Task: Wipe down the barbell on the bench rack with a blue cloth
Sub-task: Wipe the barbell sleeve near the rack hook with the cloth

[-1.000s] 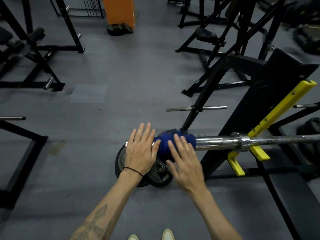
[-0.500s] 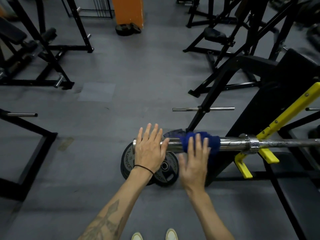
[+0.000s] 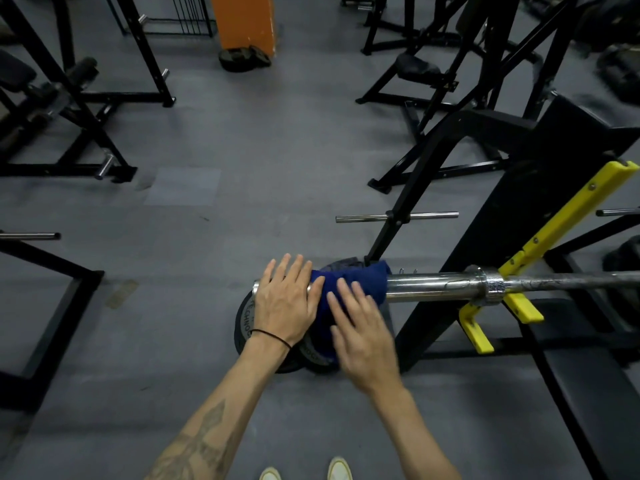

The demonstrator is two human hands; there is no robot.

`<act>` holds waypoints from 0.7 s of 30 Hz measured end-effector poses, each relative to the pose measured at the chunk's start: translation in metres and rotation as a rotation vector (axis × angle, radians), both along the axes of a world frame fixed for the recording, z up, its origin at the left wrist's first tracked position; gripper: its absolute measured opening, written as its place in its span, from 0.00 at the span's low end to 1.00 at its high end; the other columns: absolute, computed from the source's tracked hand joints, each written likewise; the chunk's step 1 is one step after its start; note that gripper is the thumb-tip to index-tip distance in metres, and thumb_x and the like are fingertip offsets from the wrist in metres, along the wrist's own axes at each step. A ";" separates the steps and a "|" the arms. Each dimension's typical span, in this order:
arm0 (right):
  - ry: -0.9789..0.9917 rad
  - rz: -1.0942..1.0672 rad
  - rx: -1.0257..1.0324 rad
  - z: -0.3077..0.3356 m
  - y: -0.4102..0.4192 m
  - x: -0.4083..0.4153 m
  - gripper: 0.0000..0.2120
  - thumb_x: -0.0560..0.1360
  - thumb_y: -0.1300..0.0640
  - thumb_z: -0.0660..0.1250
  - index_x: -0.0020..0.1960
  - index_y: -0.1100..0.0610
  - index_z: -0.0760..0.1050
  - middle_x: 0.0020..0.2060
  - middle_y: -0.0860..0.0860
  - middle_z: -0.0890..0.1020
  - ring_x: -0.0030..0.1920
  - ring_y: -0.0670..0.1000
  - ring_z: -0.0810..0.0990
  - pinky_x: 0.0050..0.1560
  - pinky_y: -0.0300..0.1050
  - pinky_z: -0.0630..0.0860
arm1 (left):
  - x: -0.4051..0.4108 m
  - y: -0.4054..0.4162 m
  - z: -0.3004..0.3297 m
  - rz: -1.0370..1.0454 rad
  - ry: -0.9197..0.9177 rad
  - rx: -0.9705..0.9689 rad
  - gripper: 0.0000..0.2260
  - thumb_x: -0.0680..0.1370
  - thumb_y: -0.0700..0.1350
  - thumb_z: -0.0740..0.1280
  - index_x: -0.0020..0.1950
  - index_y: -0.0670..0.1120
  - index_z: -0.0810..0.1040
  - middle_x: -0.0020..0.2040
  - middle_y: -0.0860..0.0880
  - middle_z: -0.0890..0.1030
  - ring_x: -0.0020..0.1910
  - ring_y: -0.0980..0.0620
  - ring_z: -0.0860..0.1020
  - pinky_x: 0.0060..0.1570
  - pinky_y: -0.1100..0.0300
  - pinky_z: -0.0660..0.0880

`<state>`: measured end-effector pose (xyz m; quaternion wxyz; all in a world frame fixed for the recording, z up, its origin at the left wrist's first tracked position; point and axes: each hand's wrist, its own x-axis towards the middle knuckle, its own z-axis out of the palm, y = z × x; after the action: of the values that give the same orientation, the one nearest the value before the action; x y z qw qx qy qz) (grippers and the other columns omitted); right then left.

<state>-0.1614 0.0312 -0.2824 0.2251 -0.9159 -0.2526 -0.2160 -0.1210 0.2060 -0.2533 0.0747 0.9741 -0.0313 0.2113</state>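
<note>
The barbell (image 3: 433, 285) lies across the bench rack's yellow hooks (image 3: 523, 308), its chrome sleeve pointing left. A dark blue cloth (image 3: 367, 280) is draped over the sleeve near its end. My right hand (image 3: 362, 332) presses flat on the cloth from the near side, fingers stretched over it. My left hand (image 3: 284, 303) lies flat on the sleeve's very end, just left of the cloth, fingers extended and touching the cloth's edge. The cloth hangs down behind my right hand.
Black weight plates (image 3: 244, 327) lie on the floor under the sleeve end. The black bench (image 3: 595, 396) runs along the right. A plate peg (image 3: 426, 215) sticks out of the rack's leg. Black machine frames (image 3: 86, 126) stand at left; an orange pillar (image 3: 242, 19) at the back.
My right hand has slid the cloth to the right along the sleeve and then back left toward the end. The left hand has stayed on the sleeve's tip.
</note>
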 end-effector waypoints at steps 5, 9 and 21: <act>0.076 -0.372 0.218 0.002 -0.031 0.011 0.27 0.84 0.51 0.57 0.80 0.61 0.63 0.81 0.57 0.60 0.82 0.60 0.52 0.79 0.66 0.53 | 0.013 -0.001 0.012 0.015 0.130 0.038 0.35 0.85 0.63 0.43 0.67 0.43 0.80 0.67 0.42 0.80 0.71 0.40 0.74 0.71 0.42 0.69; 0.076 -0.086 0.052 0.011 0.011 0.009 0.30 0.82 0.47 0.61 0.80 0.60 0.63 0.81 0.58 0.61 0.82 0.61 0.54 0.81 0.61 0.49 | 0.043 -0.003 0.031 -0.015 0.324 0.006 0.40 0.78 0.67 0.36 0.81 0.47 0.63 0.80 0.45 0.65 0.81 0.45 0.58 0.79 0.46 0.51; 0.015 -0.032 0.025 0.004 -0.002 0.008 0.27 0.83 0.51 0.59 0.80 0.59 0.64 0.81 0.56 0.61 0.82 0.59 0.56 0.80 0.60 0.57 | -0.003 -0.003 0.006 -0.055 0.136 0.044 0.31 0.86 0.60 0.44 0.71 0.42 0.77 0.74 0.41 0.73 0.75 0.40 0.69 0.74 0.43 0.60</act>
<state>-0.1534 0.0293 -0.2788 0.2347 -0.9186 -0.2335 -0.2158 -0.1237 0.2035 -0.2476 0.0609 0.9864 -0.0573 0.1416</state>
